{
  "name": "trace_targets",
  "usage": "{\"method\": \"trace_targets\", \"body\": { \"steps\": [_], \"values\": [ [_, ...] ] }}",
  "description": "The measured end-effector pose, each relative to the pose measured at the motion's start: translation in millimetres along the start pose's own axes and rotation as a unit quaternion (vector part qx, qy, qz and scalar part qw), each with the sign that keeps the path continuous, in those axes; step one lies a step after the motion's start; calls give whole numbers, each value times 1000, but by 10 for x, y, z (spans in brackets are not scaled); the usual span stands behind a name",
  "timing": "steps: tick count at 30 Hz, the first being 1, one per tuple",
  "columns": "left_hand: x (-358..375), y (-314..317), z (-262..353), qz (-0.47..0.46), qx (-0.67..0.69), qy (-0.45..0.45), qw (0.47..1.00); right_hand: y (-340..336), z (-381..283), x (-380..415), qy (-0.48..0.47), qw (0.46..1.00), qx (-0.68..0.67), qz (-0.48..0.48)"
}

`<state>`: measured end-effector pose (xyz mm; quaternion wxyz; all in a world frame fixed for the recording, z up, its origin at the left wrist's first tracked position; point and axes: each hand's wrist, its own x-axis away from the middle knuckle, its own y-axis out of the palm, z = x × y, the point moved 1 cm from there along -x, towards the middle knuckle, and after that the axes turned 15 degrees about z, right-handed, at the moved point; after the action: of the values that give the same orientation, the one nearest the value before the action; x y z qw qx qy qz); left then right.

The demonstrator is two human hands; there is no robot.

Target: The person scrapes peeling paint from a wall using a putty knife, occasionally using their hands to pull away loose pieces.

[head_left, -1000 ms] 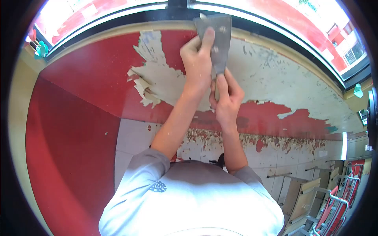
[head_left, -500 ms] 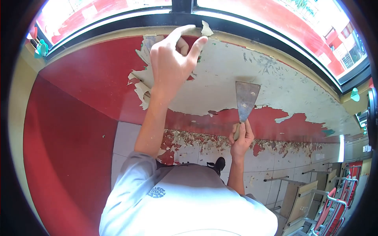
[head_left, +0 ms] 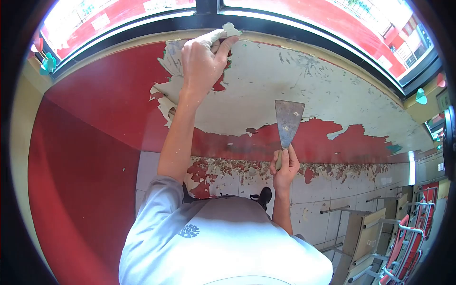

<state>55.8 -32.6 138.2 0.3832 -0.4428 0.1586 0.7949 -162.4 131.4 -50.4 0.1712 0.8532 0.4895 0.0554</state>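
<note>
Up by the window ledge, my left hand [head_left: 204, 59] is closed in a pinch on a pale paint flake [head_left: 231, 30]. The flake stands up from between thumb and forefinger. My right hand [head_left: 286, 167] is wrapped round the handle of a paint scraper [head_left: 289, 118], its worn metal blade pointing up and away from me. Both hands are in front of a wall [head_left: 256, 90] where red paint has come off in a broad, pale, ragged-edged patch. Loose paint [head_left: 164, 107] curls away from the wall left of my left forearm.
Paint chips [head_left: 228, 168] litter the tiled floor [head_left: 311, 204] along the wall's foot. A dark window frame [head_left: 308, 35] runs above the ledge. Chairs with metal legs [head_left: 408, 237] stand at the lower right. My shoe [head_left: 265, 194] shows on the floor.
My left thumb and forefinger, apart beside the flake before, have closed on it. The scraper stays in my right hand, and the whole view has shifted slightly.
</note>
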Motion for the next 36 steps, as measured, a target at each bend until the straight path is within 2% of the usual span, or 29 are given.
{"method": "trace_targets", "body": {
  "steps": [1,3,5,7,9,11,14,15,17,18,20,24,26,27,29,30,32,33,35,36],
  "values": [
    [4,-8,-32,0,3,0,1000,-42,12,4,-1,1000,0,9],
    [4,-44,-136,-14,109,-94,990,-90,3,10,-3,1000,-1,21],
    [78,-145,-222,-40,114,-77,990,-129,-26,35,-2,999,-20,31],
    [294,-271,-233,-200,67,-64,975,-203,4,51,-7,999,-7,37],
    [610,-348,-338,-327,53,-125,935,-229,16,41,-11,999,1,41],
    [1044,-370,-602,-414,8,-40,909,-219,24,44,2,999,-6,45],
    [1413,-407,-744,-468,-7,-78,880,-154,-10,22,0,999,14,32],
    [1385,-395,-687,-465,-7,-82,881,-135,-12,1,1,999,17,29],
    [1213,-377,-484,-395,12,-139,908,-94,-17,-27,-6,1000,27,3],
    [1120,-390,-421,-392,12,-143,909,-71,-25,-37,-5,1000,30,0],
    [941,-409,-358,-304,1,-127,944,-7,-43,-56,-13,999,32,-12],
    [996,-360,-486,-297,31,-189,935,86,-42,-72,-21,999,32,-19],
    [1303,-216,-695,-322,147,-307,884,193,-14,-114,2,998,54,-29],
    [1399,-168,-700,-322,145,-309,883,270,12,-157,5,998,55,-29],
    [1533,-20,-631,-272,265,-412,828,456,61,-283,23,997,41,-59],
    [1522,38,-586,-274,266,-413,827,548,74,-335,24,997,42,-57],
    [1426,117,-474,-203,362,-444,794,712,68,-386,19,995,24,-97],
    [1378,150,-405,-200,362,-444,795,753,57,-386,19,994,25,-100],
    [1276,205,-313,-118,403,-478,772,861,24,-396,28,993,7,-114],
    [1262,237,-322,-110,403,-477,773,930,-6,-387,28,992,9,-122]
  ]
}}
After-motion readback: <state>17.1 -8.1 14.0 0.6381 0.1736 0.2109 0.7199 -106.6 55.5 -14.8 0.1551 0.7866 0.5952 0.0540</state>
